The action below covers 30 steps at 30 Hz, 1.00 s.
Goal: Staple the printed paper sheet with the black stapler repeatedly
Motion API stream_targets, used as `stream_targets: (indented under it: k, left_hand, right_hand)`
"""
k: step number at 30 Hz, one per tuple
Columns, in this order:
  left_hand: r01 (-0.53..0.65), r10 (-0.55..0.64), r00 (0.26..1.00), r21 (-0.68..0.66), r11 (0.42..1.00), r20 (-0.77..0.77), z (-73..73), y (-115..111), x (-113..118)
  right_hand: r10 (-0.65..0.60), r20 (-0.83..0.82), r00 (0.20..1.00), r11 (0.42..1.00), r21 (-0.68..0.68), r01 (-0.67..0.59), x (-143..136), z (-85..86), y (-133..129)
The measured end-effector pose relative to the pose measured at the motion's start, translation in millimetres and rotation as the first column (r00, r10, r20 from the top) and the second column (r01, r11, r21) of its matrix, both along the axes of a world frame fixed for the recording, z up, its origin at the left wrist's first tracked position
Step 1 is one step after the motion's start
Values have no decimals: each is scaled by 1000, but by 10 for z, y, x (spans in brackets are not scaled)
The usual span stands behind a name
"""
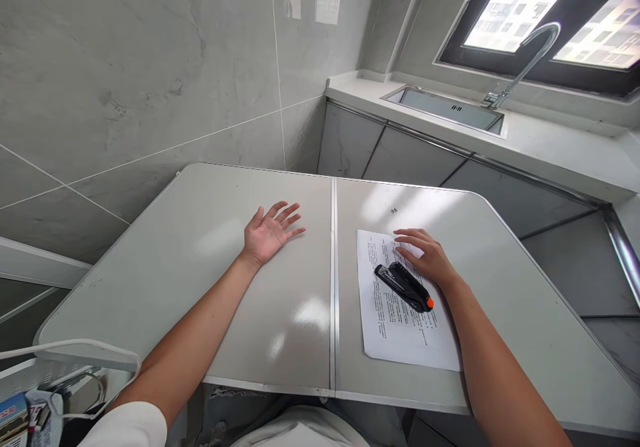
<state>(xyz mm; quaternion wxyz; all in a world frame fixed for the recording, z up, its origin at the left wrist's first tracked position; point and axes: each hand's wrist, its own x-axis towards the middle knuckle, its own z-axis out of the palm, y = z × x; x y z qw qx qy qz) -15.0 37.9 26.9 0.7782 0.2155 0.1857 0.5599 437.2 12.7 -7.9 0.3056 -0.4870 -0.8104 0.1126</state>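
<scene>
My left hand (270,232) rests palm up on the left half of the table, fingers spread, holding nothing. On the right half lie printed white sheets of paper (400,330). A black stapler (406,287) with an orange tip sits slantwise on the paper, its arm raised from its base at the far end. My right hand (425,254) is over the upper right part of the paper, just beyond the stapler, with its fingers stretched out to the left and nothing visible in them. A few tiny staples (394,210) seem to lie past the paper's far edge.
The folding table (280,314) has a metal seam down its middle. A grey tiled wall stands behind it on the left. A counter with a sink (450,108) and a tap (530,67) runs along the back right. A white basket (35,374) with packets stands at the lower left.
</scene>
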Motion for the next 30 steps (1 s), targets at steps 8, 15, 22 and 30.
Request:
stream_targets:
  k: [8, 15, 22, 30]
  left_hand:
    - [14, -14, 1000, 0, 1000, -6, 7, -5, 1]
    - [11, -11, 1000, -16, 1000, -1, -8, -3, 3]
    - [51, -49, 998, 40, 998, -35, -4, -17, 4]
    - [60, -59, 998, 37, 998, -30, -26, 0, -3]
  right_hand:
    - [144, 30, 989, 982, -127, -139, -197, 60, -38]
    - [196, 49, 979, 952, -249, -178, -340, 75, -67]
    - [232, 81, 969, 940, -274, -202, -517, 75, -78]
    - [281, 104, 954, 935, -255, -248, -758, 66, -74]
